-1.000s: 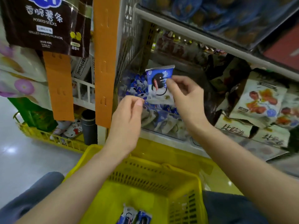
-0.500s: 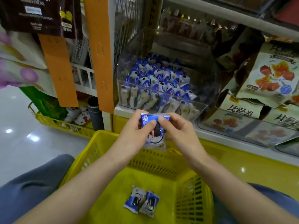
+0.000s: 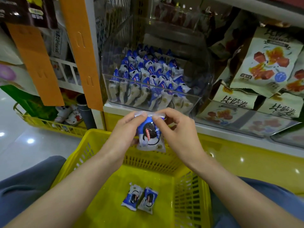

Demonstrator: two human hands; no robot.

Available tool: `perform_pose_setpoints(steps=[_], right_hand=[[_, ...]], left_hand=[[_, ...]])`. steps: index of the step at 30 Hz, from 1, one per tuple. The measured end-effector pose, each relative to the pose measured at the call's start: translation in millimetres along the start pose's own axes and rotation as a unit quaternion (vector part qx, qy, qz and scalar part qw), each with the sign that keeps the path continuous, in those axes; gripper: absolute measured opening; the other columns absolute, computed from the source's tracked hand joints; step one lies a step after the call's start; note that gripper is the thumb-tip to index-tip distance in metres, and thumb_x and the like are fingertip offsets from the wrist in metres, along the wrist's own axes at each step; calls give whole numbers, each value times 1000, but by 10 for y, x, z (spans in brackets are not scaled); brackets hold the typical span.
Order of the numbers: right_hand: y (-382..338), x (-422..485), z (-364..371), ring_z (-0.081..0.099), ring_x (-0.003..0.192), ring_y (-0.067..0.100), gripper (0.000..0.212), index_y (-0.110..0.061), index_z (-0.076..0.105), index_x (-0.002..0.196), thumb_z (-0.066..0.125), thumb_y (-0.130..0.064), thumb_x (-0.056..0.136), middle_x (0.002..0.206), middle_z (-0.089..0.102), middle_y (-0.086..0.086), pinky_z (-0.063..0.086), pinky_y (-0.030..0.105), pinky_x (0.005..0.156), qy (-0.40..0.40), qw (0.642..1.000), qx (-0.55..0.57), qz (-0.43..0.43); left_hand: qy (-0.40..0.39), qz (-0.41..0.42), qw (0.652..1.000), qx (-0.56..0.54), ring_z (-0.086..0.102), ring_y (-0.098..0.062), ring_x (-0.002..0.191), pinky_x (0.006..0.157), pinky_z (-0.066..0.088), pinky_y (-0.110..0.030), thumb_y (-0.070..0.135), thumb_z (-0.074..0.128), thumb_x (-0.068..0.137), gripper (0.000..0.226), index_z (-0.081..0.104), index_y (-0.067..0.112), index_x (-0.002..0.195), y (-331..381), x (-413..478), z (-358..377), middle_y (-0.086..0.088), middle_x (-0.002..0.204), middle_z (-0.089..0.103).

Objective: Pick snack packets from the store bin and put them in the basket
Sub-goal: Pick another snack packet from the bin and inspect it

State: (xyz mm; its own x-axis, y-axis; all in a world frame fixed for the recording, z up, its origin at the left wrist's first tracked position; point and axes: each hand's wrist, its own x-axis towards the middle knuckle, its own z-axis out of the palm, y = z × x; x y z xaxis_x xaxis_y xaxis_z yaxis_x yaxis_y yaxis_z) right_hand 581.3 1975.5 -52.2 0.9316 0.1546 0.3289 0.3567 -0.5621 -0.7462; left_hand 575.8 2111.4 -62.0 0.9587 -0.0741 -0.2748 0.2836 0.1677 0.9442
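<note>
Fingers (image 3: 142, 115) of your left hand (image 3: 122, 137) and right hand (image 3: 181, 134) pinch a snack packet (image 3: 150, 137) by its top edge, above the basket (image 3: 74, 155)'s far rim. Two packets (image 3: 139, 200) lie inside the basket; the store bin (image 3: 203, 74) beyond it holds many more.

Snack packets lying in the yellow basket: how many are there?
2. One packet and a second packet lie side by side on the basket floor. A third packet hangs above, pinched by the left hand and right hand, not yet in. The forearms may hide more.
</note>
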Motion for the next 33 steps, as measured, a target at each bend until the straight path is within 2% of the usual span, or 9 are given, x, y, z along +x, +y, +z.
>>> perform_pose_setpoints(steps=[7, 11, 15, 17, 21, 24, 26, 29, 33], right_hand=[[33, 123, -65, 66, 64, 5, 16, -11, 58, 83, 48, -12, 95, 79, 67, 4, 53, 18, 52, 50, 909, 329, 252], [54, 113, -40, 66, 60, 6, 6, -11, 51, 96, 48, -6, 95, 79, 67, 3, 55, 21, 54, -43, 906, 305, 291], [82, 21, 13, 59, 103, 13, 42, -17, 41, 120, 64, -12, 85, 113, 58, -3, 48, 30, 90, -159, 962, 48, 215], [57, -6, 19, 52, 112, 8, 56, -20, 38, 130, 68, -20, 83, 121, 52, -8, 40, 24, 98, -144, 973, 45, 175], [32, 20, -8, 53, 111, 7, 35, -22, 51, 121, 59, -30, 88, 120, 56, -1, 43, 29, 99, -86, 986, 70, 123], [4, 35, -20, 62, 87, 4, 8, -20, 60, 98, 56, -19, 91, 92, 65, -4, 51, 27, 81, -77, 981, 140, 108], [10, 30, -19, 60, 73, 4, 8, -17, 61, 85, 57, -14, 91, 77, 64, -4, 50, 28, 71, -78, 981, 151, 97], [14, 8, -34, 56, 70, 0, 8, -18, 63, 81, 60, -18, 89, 74, 61, -9, 46, 19, 65, -50, 995, 81, 36], [7, -22, -69, 52, 79, 4, 9, -18, 67, 90, 61, -25, 87, 84, 55, -9, 45, 21, 70, 10, 993, -85, -76]], left_hand=[[6, 54, 999, -6, 70, -13, 77, 64, 55, -20, 14, 66, 81, 24, 59, 16, 104, -45, 9, -1, -2, 91, 73], [86, 115, 990, 9, 67, -7, 71, 63, 55, -18, 17, 57, 89, 5, 62, 15, 88, -3, 47, -36, 1, 83, 71], [105, 165, 975, 107, 62, -13, 70, 71, 54, -38, 19, 54, 92, 17, 60, 10, 79, 14, 55, -77, -5, 74, 69], [99, 180, 968, 143, 56, -23, 70, 74, 50, -51, 21, 54, 92, 21, 56, 6, 77, 9, 58, -92, -22, 79, 65], [75, 226, 947, 216, 53, -35, 68, 66, 48, -45, 24, 52, 93, 21, 56, 12, 76, 9, 57, -126, -13, 70, 59], [57, 256, 923, 280, 42, -6, 52, 49, 33, -17, 24, 50, 94, 25, 50, 21, 69, -21, 20, -107, 10, 57, 52], [49, 252, 920, 294, 42, -2, 51, 48, 32, -15, 23, 49, 94, 27, 47, 24, 67, -38, 12, -82, 16, 56, 52], [39, 228, 934, 274, 40, -4, 53, 54, 39, -27, 26, 50, 93, 27, 49, 20, 66, -41, 36, -76, 9, 54, 49], [29, 203, 949, 238, 52, -34, 67, 69, 47, -52, 27, 49, 93, 21, 54, 15, 77, -15, 37, -62, -15, 69, 55]])
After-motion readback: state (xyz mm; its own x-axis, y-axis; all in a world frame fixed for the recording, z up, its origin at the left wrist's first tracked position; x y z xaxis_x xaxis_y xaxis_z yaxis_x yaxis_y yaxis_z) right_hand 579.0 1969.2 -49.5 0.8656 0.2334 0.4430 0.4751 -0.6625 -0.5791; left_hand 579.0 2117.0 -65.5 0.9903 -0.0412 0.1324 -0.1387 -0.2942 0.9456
